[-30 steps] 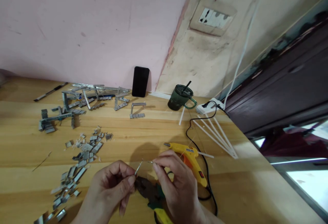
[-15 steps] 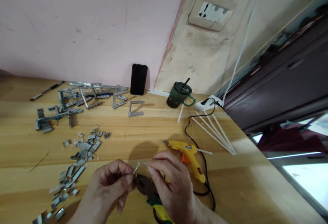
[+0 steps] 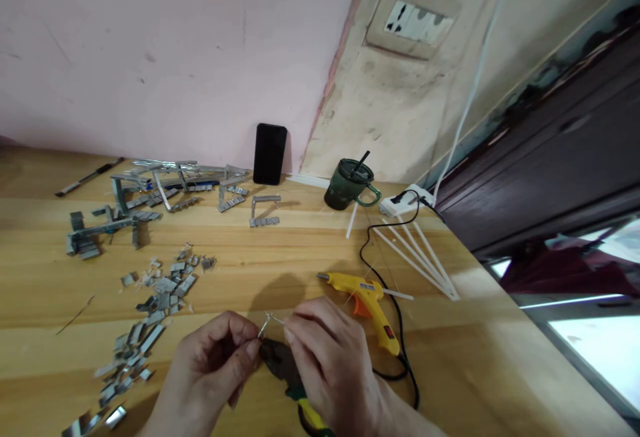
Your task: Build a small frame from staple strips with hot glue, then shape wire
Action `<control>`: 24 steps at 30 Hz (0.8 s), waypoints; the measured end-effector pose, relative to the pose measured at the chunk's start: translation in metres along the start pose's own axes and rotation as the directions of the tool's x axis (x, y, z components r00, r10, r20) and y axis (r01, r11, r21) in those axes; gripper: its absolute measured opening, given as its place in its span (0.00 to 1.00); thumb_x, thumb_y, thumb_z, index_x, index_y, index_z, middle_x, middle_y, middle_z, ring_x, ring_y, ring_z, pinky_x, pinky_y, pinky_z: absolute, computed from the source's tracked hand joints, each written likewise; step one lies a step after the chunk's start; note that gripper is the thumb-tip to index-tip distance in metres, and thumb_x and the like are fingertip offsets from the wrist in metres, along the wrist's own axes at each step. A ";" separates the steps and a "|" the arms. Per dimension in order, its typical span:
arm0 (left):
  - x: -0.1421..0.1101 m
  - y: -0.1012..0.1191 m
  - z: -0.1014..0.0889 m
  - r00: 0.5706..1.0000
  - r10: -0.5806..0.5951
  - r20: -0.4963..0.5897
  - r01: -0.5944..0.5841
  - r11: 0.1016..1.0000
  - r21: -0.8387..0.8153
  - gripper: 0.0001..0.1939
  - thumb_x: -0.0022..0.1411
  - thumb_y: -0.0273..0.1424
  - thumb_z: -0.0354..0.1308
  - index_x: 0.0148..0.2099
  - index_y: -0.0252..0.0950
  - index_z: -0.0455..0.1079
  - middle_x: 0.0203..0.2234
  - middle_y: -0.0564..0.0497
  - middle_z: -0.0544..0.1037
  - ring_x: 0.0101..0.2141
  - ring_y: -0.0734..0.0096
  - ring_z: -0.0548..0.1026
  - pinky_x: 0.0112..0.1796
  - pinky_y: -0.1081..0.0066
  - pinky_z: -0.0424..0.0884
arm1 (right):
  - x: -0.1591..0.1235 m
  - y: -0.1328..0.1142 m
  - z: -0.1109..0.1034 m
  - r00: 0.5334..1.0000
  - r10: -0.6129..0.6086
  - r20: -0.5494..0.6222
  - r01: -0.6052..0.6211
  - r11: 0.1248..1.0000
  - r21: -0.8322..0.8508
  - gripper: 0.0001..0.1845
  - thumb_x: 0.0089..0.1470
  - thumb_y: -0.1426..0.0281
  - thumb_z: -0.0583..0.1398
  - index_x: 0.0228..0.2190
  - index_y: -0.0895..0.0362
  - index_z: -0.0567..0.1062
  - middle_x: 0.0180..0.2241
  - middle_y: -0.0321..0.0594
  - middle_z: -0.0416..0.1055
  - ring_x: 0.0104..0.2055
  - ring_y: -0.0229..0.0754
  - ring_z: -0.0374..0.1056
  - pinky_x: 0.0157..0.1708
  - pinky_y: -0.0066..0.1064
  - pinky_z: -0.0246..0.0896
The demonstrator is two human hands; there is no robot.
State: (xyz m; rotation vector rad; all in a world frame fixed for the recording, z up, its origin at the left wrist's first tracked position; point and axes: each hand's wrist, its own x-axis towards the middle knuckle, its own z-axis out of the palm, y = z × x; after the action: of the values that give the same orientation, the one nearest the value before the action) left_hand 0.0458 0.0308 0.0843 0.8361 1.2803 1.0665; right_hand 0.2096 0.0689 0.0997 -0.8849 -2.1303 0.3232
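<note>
Between finger and thumb, my left hand (image 3: 215,360) pinches one end of a thin, silvery bent wire (image 3: 266,323). My right hand (image 3: 333,357) pinches its other end, and the wire forms a small peak between the two hands. Below them on the table lies a pair of pliers (image 3: 283,362) with dark jaws and yellow-green handles, partly covered by my right hand. A yellow glue gun (image 3: 367,297) with an orange trigger rests just to the right of that hand.
Scattered small metal pieces (image 3: 165,287) lie left of my hands. Several bent metal frames (image 3: 103,227) stand further back. A black phone (image 3: 270,155) leans on the wall beside a dark green mug (image 3: 347,185). White glue sticks (image 3: 425,257) and a power strip (image 3: 406,201) are at right.
Both hands keep their pinch on the wire. My right hand has tilted slightly and shifted a little left; the view has moved very slightly.
</note>
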 end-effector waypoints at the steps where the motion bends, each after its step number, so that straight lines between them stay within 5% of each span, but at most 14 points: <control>1: 0.001 -0.001 -0.001 1.000 0.007 0.001 -0.007 1.000 0.020 0.11 0.49 0.39 0.62 0.25 0.37 0.70 0.14 0.59 0.65 0.14 0.82 0.59 0.14 0.83 0.59 | 0.000 0.001 0.000 1.000 0.024 0.020 -0.025 0.999 0.040 0.10 0.50 0.82 0.53 0.28 0.60 0.73 0.27 0.41 0.69 0.28 0.38 0.65 0.27 0.28 0.61; 11: 0.004 -0.003 -0.001 0.998 0.050 0.026 -0.052 0.996 0.079 0.09 0.50 0.38 0.60 0.32 0.39 0.75 0.18 0.55 0.71 0.17 0.77 0.63 0.15 0.80 0.60 | 0.001 0.000 0.000 0.958 0.231 0.169 -0.259 0.951 0.171 0.07 0.51 0.79 0.54 0.26 0.59 0.70 0.23 0.37 0.68 0.25 0.37 0.64 0.26 0.26 0.58; 17: 0.005 -0.001 -0.002 0.968 0.224 0.111 -0.238 0.963 0.126 0.06 0.53 0.31 0.58 0.32 0.42 0.76 0.23 0.55 0.78 0.26 0.72 0.73 0.28 0.79 0.70 | 0.001 0.001 0.000 0.946 0.173 0.275 -0.216 0.968 0.132 0.11 0.55 0.78 0.51 0.34 0.58 0.72 0.29 0.41 0.72 0.31 0.40 0.67 0.32 0.29 0.60; 24: 0.006 -0.009 -0.007 0.954 0.255 0.155 -0.288 0.922 0.257 0.07 0.56 0.30 0.55 0.33 0.42 0.75 0.22 0.56 0.77 0.25 0.73 0.73 0.26 0.79 0.69 | -0.001 0.002 0.004 0.945 0.133 0.300 -0.180 0.974 0.134 0.13 0.57 0.77 0.49 0.31 0.58 0.72 0.28 0.41 0.73 0.29 0.39 0.68 0.30 0.27 0.61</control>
State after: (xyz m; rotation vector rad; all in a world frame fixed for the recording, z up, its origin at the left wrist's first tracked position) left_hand 0.0400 0.0333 0.0731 1.3039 1.2526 1.0481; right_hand 0.2083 0.0702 0.0954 -0.9621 -2.2631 0.7363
